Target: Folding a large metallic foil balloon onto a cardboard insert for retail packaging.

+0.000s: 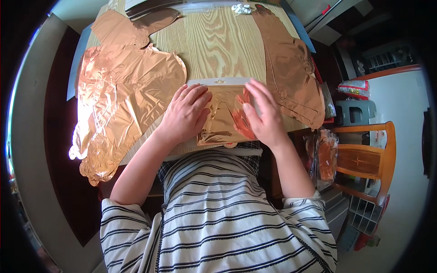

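Note:
A flat clear packet [217, 123] with a white hang-hole header strip [219, 81] lies at the table's near edge. Folded rose-gold foil, apparently a foil balloon, shows inside it. My left hand [187, 111] is bent over the packet's left side, its fingers together near the top corner. At the right side, my right hand [266, 113] has its thumb and fingers apart, touching or just over the packet's edge. Reddish reflections of that hand show on the shiny foil. The packet's lower edge is close to my waist.
Flat copper-coloured foil balloons lie on the wood-grain table [214, 41]: a large one [127, 86] at left, another [293, 68] at right. Small white pieces [241, 9] sit at the far edge. A wooden chair [364, 159] with packets beside it stands at right.

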